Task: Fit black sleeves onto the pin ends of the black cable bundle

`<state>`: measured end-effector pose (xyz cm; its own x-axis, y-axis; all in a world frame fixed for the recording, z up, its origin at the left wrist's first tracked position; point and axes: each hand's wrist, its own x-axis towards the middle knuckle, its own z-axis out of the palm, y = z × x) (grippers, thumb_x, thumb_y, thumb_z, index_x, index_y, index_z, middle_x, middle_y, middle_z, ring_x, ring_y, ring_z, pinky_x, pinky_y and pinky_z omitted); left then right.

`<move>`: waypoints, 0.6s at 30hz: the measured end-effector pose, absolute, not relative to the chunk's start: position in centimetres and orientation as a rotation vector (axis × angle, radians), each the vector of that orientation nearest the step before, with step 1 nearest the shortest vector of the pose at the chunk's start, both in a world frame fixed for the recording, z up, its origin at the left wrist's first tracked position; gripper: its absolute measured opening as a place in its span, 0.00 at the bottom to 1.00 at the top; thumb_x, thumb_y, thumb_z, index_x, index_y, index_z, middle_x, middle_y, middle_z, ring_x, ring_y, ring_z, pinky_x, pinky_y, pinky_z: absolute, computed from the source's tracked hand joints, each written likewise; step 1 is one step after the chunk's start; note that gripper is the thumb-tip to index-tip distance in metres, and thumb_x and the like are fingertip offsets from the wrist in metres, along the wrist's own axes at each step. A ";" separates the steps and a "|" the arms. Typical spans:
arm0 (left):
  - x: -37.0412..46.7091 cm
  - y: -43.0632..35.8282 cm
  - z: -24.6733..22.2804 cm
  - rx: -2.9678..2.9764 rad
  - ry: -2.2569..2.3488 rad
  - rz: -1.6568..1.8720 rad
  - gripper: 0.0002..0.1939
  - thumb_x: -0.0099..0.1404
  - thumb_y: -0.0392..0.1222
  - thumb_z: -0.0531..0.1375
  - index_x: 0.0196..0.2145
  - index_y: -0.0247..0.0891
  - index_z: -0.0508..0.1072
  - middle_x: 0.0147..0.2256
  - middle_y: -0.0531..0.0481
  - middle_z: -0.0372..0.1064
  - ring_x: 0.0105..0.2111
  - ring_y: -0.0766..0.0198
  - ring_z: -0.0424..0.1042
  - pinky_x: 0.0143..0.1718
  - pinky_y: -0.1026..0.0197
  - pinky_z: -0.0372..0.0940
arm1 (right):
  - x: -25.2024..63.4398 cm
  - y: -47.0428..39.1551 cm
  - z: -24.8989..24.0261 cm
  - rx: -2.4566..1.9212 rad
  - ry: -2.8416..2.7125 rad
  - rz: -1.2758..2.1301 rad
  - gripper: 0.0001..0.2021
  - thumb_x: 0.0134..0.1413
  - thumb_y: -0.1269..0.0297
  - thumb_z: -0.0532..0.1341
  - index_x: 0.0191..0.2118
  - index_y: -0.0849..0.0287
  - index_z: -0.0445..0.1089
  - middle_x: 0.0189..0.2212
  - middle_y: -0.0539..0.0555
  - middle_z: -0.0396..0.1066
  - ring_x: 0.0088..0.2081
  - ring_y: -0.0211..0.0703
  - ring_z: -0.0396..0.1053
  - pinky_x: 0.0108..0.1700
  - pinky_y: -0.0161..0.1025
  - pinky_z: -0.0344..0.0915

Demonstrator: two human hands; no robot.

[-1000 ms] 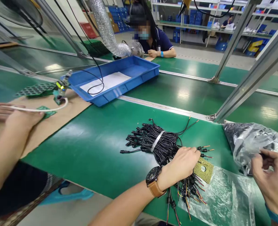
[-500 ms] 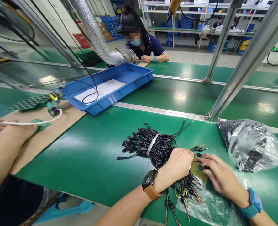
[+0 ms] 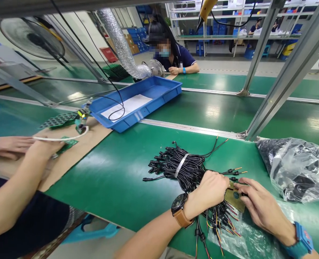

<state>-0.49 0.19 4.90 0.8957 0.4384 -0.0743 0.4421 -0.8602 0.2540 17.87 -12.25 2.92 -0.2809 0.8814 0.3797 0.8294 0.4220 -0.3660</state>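
Observation:
A bundle of black cables (image 3: 185,165), tied with a pale band, lies on the green bench in front of me. My left hand (image 3: 214,189), closed in a fist, grips a black cable near its end. A thin wire end shows between both hands, above a small olive-brown plate (image 3: 235,199). My right hand (image 3: 261,205) has its fingers bent over the right side of that plate. Its thumb and forefinger pinch a small black part, mostly hidden. Below my left hand, cable ends with bare coloured wires (image 3: 222,223) fan out over a clear plastic sheet (image 3: 245,239).
To the right sits a clear bag of black parts (image 3: 296,169). A long blue tray (image 3: 162,100) with white paper stands across the metal rail. At left, a co-worker's hands (image 3: 44,147) work over brown board (image 3: 81,156). Another person (image 3: 175,57) sits opposite. A metal post (image 3: 283,68) rises at right.
The camera has turned slightly left, so everything sits further right in the picture. My hands stay at the plate with almost the same grip. The co-worker's arms show more.

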 end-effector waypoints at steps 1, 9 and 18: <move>-0.5 0.2 4.9 2.792 0.661 -0.014 0.06 0.64 0.30 0.57 0.34 0.35 0.74 0.33 0.46 0.77 0.33 0.53 0.78 0.32 0.58 0.64 | 17.9 -12.2 2.9 -1.439 -2.172 0.150 0.08 0.70 0.70 0.51 0.50 0.58 0.63 0.48 0.61 0.74 0.56 0.53 0.69 0.50 0.50 0.74; -0.6 0.1 5.2 2.793 0.654 0.045 0.09 0.73 0.36 0.53 0.35 0.35 0.71 0.34 0.47 0.77 0.35 0.54 0.77 0.34 0.56 0.66 | 18.2 -12.3 3.3 -1.421 -2.209 0.146 0.08 0.69 0.69 0.51 0.50 0.59 0.64 0.49 0.61 0.75 0.56 0.54 0.69 0.50 0.51 0.74; -1.0 0.2 5.7 2.793 0.562 0.016 0.02 0.69 0.32 0.56 0.38 0.35 0.68 0.36 0.46 0.75 0.36 0.58 0.76 0.33 0.56 0.64 | 18.4 -12.5 2.9 -1.384 -2.224 0.147 0.10 0.69 0.68 0.52 0.52 0.58 0.65 0.49 0.62 0.75 0.56 0.52 0.69 0.50 0.48 0.74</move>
